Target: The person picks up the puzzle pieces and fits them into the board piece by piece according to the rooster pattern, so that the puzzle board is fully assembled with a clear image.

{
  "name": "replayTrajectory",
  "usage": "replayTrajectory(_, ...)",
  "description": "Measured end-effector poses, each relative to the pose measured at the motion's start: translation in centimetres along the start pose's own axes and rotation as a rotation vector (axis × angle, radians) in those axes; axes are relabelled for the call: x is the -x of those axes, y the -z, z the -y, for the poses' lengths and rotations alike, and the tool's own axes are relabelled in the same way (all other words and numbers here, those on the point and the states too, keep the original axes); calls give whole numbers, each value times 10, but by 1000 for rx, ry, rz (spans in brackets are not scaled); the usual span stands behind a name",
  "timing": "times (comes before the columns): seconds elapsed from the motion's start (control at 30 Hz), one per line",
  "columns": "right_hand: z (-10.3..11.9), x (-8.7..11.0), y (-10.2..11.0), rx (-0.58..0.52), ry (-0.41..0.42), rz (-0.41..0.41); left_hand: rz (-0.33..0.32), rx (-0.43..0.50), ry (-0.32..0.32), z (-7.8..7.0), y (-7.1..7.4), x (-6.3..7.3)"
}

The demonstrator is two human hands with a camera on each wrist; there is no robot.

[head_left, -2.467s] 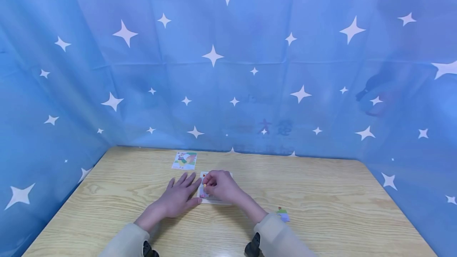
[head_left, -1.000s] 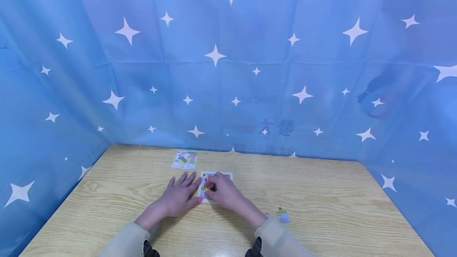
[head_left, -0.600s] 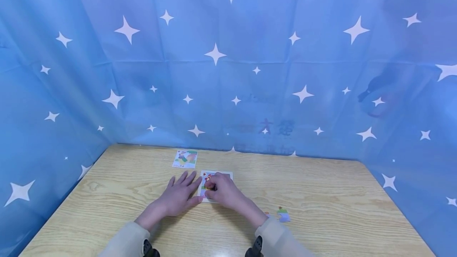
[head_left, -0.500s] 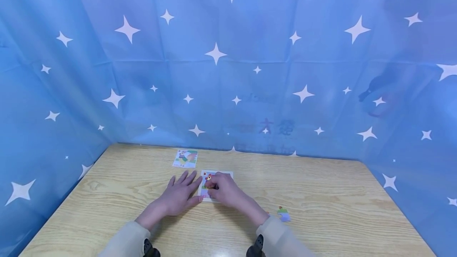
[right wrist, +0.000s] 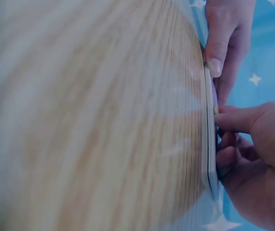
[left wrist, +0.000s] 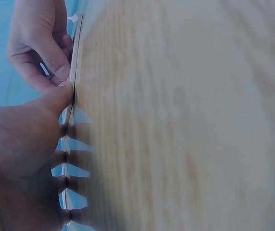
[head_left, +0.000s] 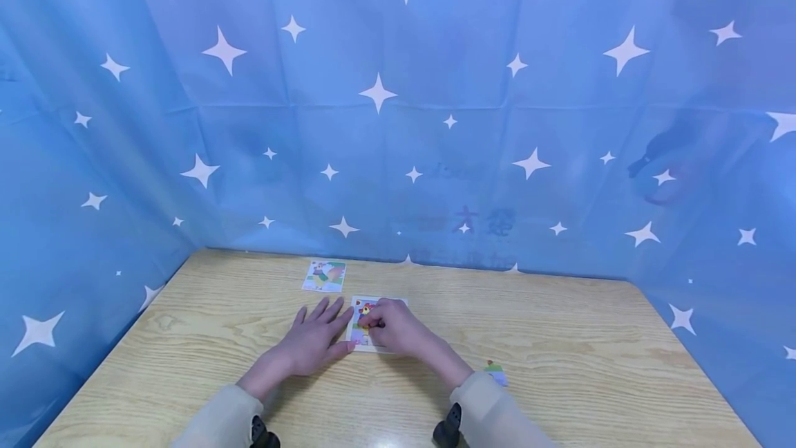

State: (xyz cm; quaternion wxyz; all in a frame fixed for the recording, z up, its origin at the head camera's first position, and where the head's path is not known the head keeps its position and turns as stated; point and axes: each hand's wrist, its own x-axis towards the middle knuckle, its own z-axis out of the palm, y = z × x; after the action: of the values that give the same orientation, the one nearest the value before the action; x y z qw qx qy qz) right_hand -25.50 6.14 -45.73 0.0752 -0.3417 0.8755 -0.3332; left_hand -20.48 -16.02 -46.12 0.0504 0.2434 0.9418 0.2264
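A small puzzle board (head_left: pixel 367 297) with a pale rim lies flat on the table, its left part showing a colourful picture with a red-and-yellow figure. My left hand (head_left: pixel 311 345) rests palm down with fingers spread, its thumb and index fingertip at the board's left edge. Over the middle of the board, my right hand (head_left: pixel 400 328) has its thumb and index finger pinched on a puzzle piece, whose yellow edge (right wrist: pixel 216 110) shows beside the thumb in the right wrist view. The right hand hides most of the board's right half.
A square picture card (head_left: pixel 324 276) lies behind the left hand. Beside the right forearm is a loose green-and-lilac puzzle piece (head_left: pixel 495 373), partly covered by the sleeve. A blue star-patterned curtain (head_left: pixel 435 157) hangs behind the wooden table (head_left: pixel 591 365).
My right hand has lowered its puzzle piece onto the board and shifted slightly right, uncovering more of the red-and-yellow picture. A second loose piece near the forearm is now hidden. The left hand stays put.
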Motion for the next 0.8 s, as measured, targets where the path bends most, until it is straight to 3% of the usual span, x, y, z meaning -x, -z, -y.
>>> replayTrajectory(0.4,1,-5,3,43,-22,-16,-4,-40,34,5,-3,-6)
replayTrajectory(0.8,1,0,5,62,10,38,7,-7,6,-1,2,-1)
